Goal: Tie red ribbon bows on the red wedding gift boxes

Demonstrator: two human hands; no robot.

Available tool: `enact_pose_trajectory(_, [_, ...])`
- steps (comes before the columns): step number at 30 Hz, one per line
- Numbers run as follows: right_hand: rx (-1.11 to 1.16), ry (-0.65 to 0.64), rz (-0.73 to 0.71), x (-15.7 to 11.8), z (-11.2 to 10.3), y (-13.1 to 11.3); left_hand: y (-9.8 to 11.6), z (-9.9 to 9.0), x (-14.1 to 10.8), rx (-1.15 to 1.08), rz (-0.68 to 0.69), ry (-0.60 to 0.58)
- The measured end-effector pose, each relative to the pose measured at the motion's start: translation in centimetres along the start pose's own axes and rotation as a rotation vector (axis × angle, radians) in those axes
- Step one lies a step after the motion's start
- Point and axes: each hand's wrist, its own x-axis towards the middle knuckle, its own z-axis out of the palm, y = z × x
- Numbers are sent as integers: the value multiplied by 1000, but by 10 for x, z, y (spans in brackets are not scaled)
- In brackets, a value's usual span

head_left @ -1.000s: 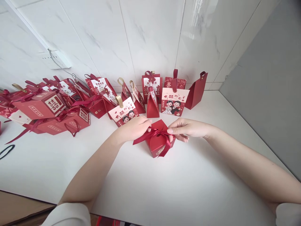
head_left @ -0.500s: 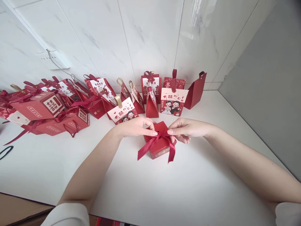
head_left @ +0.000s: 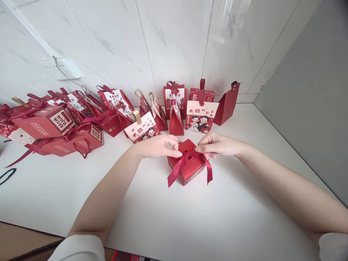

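Observation:
A small red gift box (head_left: 190, 168) stands on the white table, with a dark red ribbon (head_left: 178, 169) crossed over its top and two loose tails hanging over the front. My left hand (head_left: 163, 146) pinches the ribbon between thumb and fingers at the box's upper left. On the other side, my right hand (head_left: 214, 145) pinches the ribbon near the box's upper right corner. Part of the ribbon is hidden behind the fingers of both hands.
Behind the box stand several red and white gift boxes (head_left: 201, 117) along the tiled wall. More red boxes (head_left: 45, 123) are piled at the left. A black loop (head_left: 7, 175) lies at the table's (head_left: 206, 221) left, and a grey wall rises at the right.
The box has turned slightly and shifted a little to the right. The ribbon's tails have moved right with it, and my right hand's fingers have drawn closer together.

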Motion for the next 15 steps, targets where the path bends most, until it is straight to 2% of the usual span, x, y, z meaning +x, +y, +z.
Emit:
enact_pose_trajectory(11, [-89,-50,64,-2,-3,-4,1,-1,-2,84,2,-6])
enact_pose_trajectory(13, [-99,-46,62,-4,-2,-6,4,1,-5,69,34,30])
enact_pose_trajectory(15, [-98,-49,59,-4,-1,-8,9,7,-5,9,98,132])
